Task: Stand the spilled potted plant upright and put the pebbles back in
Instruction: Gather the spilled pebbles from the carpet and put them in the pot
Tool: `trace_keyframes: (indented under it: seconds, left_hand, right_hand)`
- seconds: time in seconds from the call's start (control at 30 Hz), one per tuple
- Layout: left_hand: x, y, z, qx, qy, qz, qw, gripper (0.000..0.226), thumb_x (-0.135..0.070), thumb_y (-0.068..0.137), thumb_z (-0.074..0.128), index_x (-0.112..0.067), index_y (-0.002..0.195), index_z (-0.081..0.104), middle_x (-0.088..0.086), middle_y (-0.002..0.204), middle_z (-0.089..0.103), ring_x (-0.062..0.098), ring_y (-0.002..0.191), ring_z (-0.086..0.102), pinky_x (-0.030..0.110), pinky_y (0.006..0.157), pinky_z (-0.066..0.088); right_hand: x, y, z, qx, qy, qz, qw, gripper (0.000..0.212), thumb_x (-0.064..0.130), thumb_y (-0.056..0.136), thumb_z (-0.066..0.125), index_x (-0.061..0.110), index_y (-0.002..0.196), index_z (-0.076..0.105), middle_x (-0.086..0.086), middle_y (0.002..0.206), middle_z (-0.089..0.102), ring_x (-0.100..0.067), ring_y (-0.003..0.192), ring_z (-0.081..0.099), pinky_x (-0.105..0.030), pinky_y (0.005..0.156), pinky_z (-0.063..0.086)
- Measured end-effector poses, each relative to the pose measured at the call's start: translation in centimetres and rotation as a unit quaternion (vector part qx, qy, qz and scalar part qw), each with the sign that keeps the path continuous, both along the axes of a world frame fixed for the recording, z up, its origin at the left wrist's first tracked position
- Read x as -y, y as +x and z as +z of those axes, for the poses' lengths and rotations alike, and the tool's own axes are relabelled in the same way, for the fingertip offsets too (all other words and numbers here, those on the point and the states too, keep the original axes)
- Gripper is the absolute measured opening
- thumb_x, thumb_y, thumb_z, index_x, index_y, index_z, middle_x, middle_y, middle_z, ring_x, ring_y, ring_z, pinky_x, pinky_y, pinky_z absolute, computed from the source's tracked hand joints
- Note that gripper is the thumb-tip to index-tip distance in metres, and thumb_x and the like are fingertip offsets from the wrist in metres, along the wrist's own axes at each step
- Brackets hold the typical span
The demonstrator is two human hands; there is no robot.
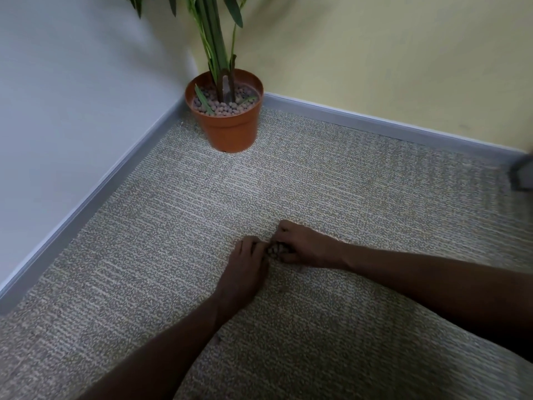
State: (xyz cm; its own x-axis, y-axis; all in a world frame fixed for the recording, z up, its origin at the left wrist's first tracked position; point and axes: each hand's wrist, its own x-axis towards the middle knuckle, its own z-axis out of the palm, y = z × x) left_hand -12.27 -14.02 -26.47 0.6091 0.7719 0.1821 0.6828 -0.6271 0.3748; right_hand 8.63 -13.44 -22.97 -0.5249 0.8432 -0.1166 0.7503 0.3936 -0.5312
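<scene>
- Head view: brown plastic plant pot [230, 131] standing upright in the corner of the room, on the speckled grey carpet [317, 183], close to both grey baseboards [86, 203].
- Green plant [213, 39] rising straight up from the pot, with leaves going out of the top of the picture.
- Round grey-pink pebbles in the pot [222, 106] filling it almost to the rim, around the stems.
- Small pile of pebbles on the carpet [276, 250], well apart from the pot, squeezed between the two hands.
- Left hand [245, 269] low on the carpet, fingers curled in against the pile.
- Right hand [305, 246] on the other side, fingers curled round the same pile, touching the left fingers.
- Dark blurry thing [522, 174] at the right edge; cannot tell what.
- Blue-grey wall [72, 82] on the left, pale yellow wall [389, 53] on the right.
</scene>
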Motion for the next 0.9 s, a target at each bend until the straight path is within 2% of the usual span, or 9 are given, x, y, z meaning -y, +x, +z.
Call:
trace_keyframes:
  seconds: [0.1,0.23,0.33,0.47,0.6,0.7,0.77,0.8,0.9]
  left_hand:
    - [-0.4,0.0,-0.5,-0.003,-0.011,0.002,1.000,0.019,-0.010,0.087,0.056,-0.008,0.107,0.056,0.011,0.106,0.052,0.025,0.094,0.045,0.037,0.083,0.040]
    - [-1.0,-0.2,-0.4,-0.027,-0.022,-0.019,0.999,0.015,-0.006,0.089,0.054,-0.008,0.104,0.055,0.010,0.102,0.051,0.025,0.091,0.046,0.037,0.082,0.040]
    - [-1.5,-0.8,-0.1,-0.050,-0.021,-0.018,0.998,0.012,-0.015,0.093,0.050,-0.012,0.104,0.054,0.007,0.100,0.052,0.024,0.091,0.049,0.040,0.078,0.047]
    - [-1.9,-1.5,0.5,-0.092,-0.001,-0.007,0.996,0.022,-0.034,0.096,0.037,-0.018,0.098,0.052,0.002,0.093,0.056,0.022,0.085,0.057,0.039,0.059,0.051]
    - [-2.2,-1.6,1.2,-0.130,0.040,-0.038,0.990,0.020,-0.034,0.093,0.039,-0.018,0.090,0.051,0.002,0.080,0.056,0.023,0.070,0.060,0.035,0.046,0.050]
    - [-2.4,-1.6,0.9,-0.146,0.050,-0.054,0.987,0.017,-0.031,0.094,0.037,-0.018,0.090,0.047,0.005,0.079,0.055,0.026,0.067,0.059,0.039,0.046,0.052]
    - [-2.7,-1.7,0.5,-0.158,0.044,-0.061,0.985,0.020,-0.030,0.095,0.035,-0.016,0.093,0.048,0.007,0.083,0.054,0.028,0.070,0.057,0.042,0.050,0.053]
    - [-2.7,-1.8,0.4,-0.156,0.043,-0.058,0.985,0.022,-0.031,0.096,0.034,-0.016,0.093,0.049,0.007,0.084,0.054,0.028,0.071,0.057,0.042,0.052,0.053]
    - [-2.4,-1.8,1.4,-0.107,0.028,-0.032,0.993,0.020,-0.032,0.096,0.035,-0.017,0.091,0.047,0.006,0.081,0.056,0.026,0.068,0.059,0.037,0.051,0.052]
  right_hand:
    - [0.1,-0.7,0.1,0.027,0.017,-0.009,0.999,0.028,0.027,0.081,0.063,0.013,0.105,0.057,-0.005,0.103,0.048,-0.017,0.084,0.053,-0.032,0.073,0.047]
    - [0.3,-1.6,-0.2,0.039,0.056,-0.033,0.997,0.021,0.022,0.080,0.060,0.009,0.097,0.059,-0.010,0.096,0.052,-0.022,0.078,0.055,-0.035,0.067,0.047]
    - [0.3,-1.9,-0.4,0.046,0.065,-0.046,0.996,0.013,0.018,0.084,0.056,0.010,0.093,0.059,-0.010,0.093,0.053,-0.023,0.076,0.055,-0.036,0.067,0.048]
    - [0.1,-1.6,-0.3,0.036,0.046,-0.061,0.996,0.013,0.016,0.086,0.056,0.012,0.096,0.063,-0.008,0.096,0.054,-0.022,0.079,0.057,-0.034,0.070,0.048]
    - [-0.8,-1.4,0.4,0.015,0.013,-0.075,0.997,0.016,0.012,0.080,0.060,0.013,0.093,0.070,-0.008,0.093,0.064,-0.022,0.088,0.059,-0.033,0.077,0.048]
    - [-1.5,-1.4,0.8,-0.013,-0.013,-0.082,0.996,0.015,0.008,0.076,0.064,0.010,0.086,0.075,-0.006,0.085,0.074,-0.016,0.081,0.066,-0.026,0.075,0.047]
    - [-1.8,-1.3,1.2,-0.052,-0.029,-0.113,0.992,0.012,0.006,0.076,0.067,0.008,0.083,0.076,0.001,0.079,0.076,-0.001,0.070,0.062,-0.016,0.070,0.041]
    - [-1.9,-1.2,1.5,-0.072,-0.044,-0.134,0.987,0.010,0.006,0.077,0.069,0.008,0.084,0.077,0.010,0.072,0.074,0.007,0.063,0.059,-0.011,0.066,0.038]
    - [-2.4,-0.9,1.9,-0.101,-0.120,-0.179,0.971,0.012,0.004,0.077,0.071,0.006,0.088,0.077,0.030,0.045,0.058,0.015,0.050,0.057,-0.002,0.053,0.037]
